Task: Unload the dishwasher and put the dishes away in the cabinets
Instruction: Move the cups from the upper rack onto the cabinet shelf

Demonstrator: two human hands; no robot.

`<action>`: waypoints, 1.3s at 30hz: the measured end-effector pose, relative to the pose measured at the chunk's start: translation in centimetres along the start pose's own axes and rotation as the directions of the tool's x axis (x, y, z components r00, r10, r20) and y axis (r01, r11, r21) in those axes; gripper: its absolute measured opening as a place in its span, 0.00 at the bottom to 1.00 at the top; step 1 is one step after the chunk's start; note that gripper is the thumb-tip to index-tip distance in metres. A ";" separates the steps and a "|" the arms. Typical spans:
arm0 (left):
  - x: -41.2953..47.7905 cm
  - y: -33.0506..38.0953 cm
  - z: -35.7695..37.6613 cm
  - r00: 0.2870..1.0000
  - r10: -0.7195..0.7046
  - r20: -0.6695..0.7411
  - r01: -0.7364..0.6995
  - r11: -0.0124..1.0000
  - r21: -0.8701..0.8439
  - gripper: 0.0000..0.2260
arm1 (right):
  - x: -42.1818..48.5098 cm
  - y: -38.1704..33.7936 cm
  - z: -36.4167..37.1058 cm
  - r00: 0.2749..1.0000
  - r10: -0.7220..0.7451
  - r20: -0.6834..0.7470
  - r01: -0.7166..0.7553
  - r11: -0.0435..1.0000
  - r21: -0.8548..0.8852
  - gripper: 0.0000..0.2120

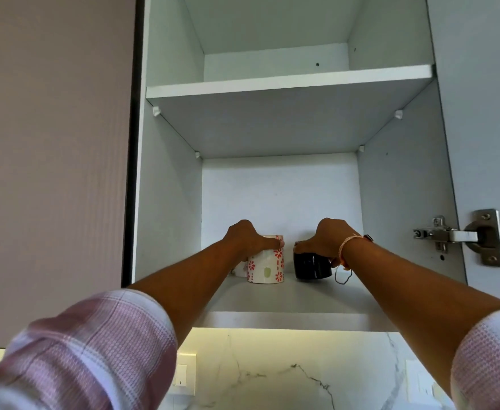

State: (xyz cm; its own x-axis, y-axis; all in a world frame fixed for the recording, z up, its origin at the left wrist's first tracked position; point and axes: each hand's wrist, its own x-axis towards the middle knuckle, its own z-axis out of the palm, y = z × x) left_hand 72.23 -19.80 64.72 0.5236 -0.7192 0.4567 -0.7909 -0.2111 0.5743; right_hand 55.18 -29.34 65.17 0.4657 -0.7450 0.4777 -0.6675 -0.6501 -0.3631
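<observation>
Gripping hands clasp floral mug, black mug rims.

Inside your cabinet the light is soft, dim and even; below it a warm glow washes the wall, and lower still your sleeves blur.

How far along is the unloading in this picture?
Done: the cabinet is open. In hand: the left hand grips the white flowered mug and the right hand grips the black mug, both at the lower shelf. Left: releasing them; the dishwasher is out of view, so the rest is unknown.
</observation>
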 end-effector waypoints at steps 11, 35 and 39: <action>2.2 1.1 1.7 1.000 0.014 -0.001 -0.014 0.995 0.099 0.25 | 2.2 0.7 2.4 1.000 -0.026 0.013 0.027 0.997 -0.066 0.24; 1.8 0.5 3.2 0.954 0.251 -0.161 -0.223 0.959 0.176 0.19 | 3.1 2.2 2.1 0.993 -0.043 -0.115 0.013 0.968 -0.251 0.22; 1.2 0.7 3.0 0.960 0.248 -0.134 -0.218 0.954 0.205 0.20 | 2.7 2.3 1.9 0.985 -0.035 -0.169 -0.001 0.978 -0.208 0.21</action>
State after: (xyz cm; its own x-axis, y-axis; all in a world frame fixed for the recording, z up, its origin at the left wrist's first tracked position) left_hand 71.37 -22.80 63.69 0.3486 -0.6539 0.6715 -0.9337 -0.1801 0.3094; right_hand 56.00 -33.19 64.10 0.3838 -0.6858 0.6184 -0.7743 -0.6039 -0.1892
